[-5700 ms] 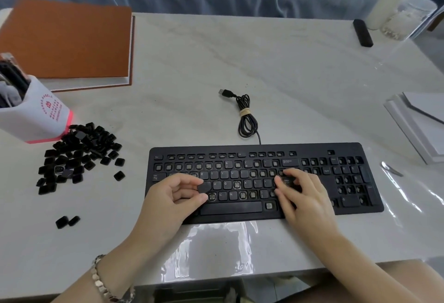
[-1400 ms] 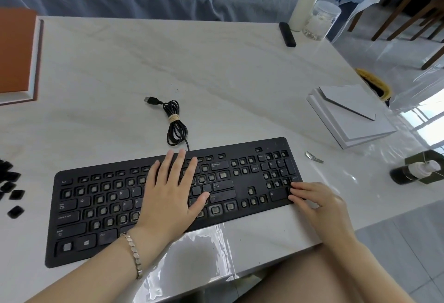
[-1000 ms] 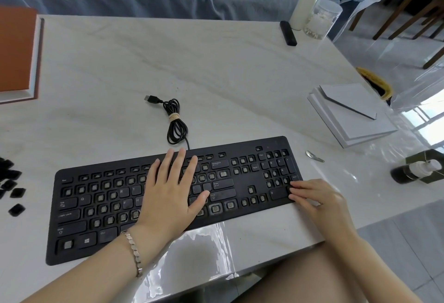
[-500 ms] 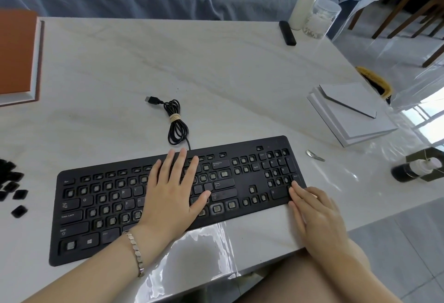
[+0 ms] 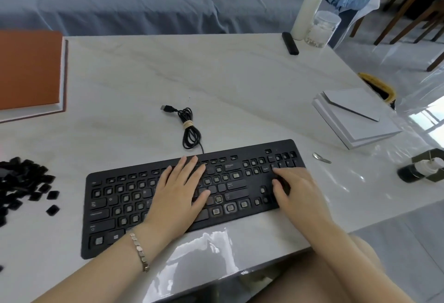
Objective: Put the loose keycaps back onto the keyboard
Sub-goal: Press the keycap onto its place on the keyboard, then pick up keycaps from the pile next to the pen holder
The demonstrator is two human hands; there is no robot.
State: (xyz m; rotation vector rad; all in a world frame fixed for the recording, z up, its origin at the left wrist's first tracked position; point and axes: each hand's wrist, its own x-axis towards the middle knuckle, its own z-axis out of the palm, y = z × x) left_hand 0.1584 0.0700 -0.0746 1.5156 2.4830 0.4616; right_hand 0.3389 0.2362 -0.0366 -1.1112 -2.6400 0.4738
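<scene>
We judge the step in hand to be seating a keycap at the right end of the keyboard (image 5: 108, 209), which lies along the front edge of the tabletop (image 5: 216, 81), its right end angled away from us.

Our left hand (image 5: 179, 197) lies flat on the middle rows, fingers straight and together, holding nothing; it seems to steady the board. Our right hand (image 5: 295, 189) sits over the number block with fingers bent and their tips down on the keys. Whether it pinches a keycap under them or only presses, we cannot tell, as the hand hides the spot.

Many sockets across the main rows stand bare, so the task looks far from done. The loose keycaps (image 5: 21, 182) lie heaped at the left edge of the tabletop, well apart from the keyboard, with two strays nearer it.

Next, we think, comes a firm straight push until the cap sits level. Then a reach to the heap, picking one cap and matching its legend to an empty socket.
</scene>
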